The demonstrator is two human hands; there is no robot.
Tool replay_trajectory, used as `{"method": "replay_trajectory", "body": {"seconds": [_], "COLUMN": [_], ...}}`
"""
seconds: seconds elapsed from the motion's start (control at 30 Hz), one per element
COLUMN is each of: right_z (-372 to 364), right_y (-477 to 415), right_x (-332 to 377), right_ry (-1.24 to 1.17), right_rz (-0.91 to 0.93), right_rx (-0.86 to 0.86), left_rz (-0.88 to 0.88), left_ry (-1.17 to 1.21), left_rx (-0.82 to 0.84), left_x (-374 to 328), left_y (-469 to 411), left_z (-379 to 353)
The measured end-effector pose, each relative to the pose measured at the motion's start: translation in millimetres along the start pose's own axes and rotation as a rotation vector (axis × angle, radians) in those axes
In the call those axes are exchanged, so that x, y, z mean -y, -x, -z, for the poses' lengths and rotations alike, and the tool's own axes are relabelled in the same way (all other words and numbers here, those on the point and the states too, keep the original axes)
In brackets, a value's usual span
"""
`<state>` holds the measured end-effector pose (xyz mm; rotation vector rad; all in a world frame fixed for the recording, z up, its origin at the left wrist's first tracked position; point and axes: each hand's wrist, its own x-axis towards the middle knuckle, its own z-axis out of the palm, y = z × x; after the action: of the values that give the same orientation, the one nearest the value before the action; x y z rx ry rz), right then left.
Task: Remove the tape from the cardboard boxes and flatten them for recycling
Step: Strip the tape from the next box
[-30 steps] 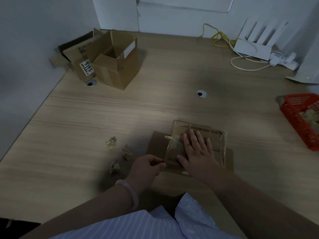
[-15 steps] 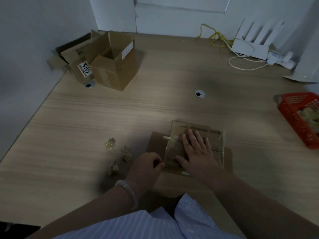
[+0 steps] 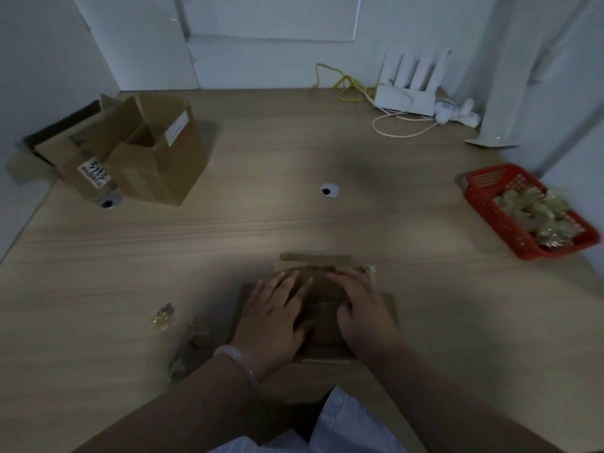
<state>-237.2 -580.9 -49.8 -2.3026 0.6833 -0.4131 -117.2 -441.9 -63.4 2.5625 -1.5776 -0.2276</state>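
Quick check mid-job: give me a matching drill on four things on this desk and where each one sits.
Things:
1. flattened box
2. open box
3. red basket
4. router

Places:
A. far left corner
B. right edge, holding crumpled tape
C. back right corner
D. near edge, centre

Pairs: 1-D, 2-A, 3-B, 4-C

The wooden counter [image 3: 294,152] holds a flat box [image 3: 322,325] near the front edge. Small shiny tape bits [image 3: 163,317] lie just left of it. Two open boxes [image 3: 157,158] stand touching in the far left corner. A red basket [image 3: 483,204] sits at the right, and a white router [image 3: 405,99] at the back.
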Motion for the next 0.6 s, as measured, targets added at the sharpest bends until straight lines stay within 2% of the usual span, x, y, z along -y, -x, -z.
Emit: {"method": "replay_trajectory", "body": {"seconds": [0.07,0.1,0.17,0.23,0.37,0.47,0.53,0.6], "right_z": [8.9,13.6,21.5,25.5,25.7,27.3,31.2,36.1], "right_y": [-7.2,-13.3,-30.9,-46.2,-56.7,-57.1,-58.1,-58.5], "right_x": [-20.9,-31.2,-49.4,-63.3,-73.6,-72.6,-71.1,-68.1], "right_ry": [0.058,0.038,-0.077,-0.161,-0.409,-0.543,-0.452,-0.257], "right_rz": [-0.088,-0.179,-0.413,-0.543,-0.676,-0.731,-0.685,-0.585], "right_rx": [-0.158,-0.159,-0.037,0.099,0.053,-0.005,-0.039,-0.053], "left_rz": [-0.005,-0.002,0.008,0.008,-0.085,-0.107,-0.106,-0.111], "left_ry": [-0.051,-0.072,-0.095,-0.092,-0.054,-0.069,-0.085,-0.108], "left_rx": [0.018,0.029,0.048,0.051,0.094,0.111,0.099,0.095], "left_x": [0.2,-1.5,-7.7,-14.3,-19.4,-17.5,-15.9,-15.3], "left_y": [-1.0,-2.3,-9.3,-20.7,-38.5,-40.4,-41.2,-42.8], "left_z": [2.2,4.4,9.8,14.9,15.2,9.7,7.7,7.1]}}
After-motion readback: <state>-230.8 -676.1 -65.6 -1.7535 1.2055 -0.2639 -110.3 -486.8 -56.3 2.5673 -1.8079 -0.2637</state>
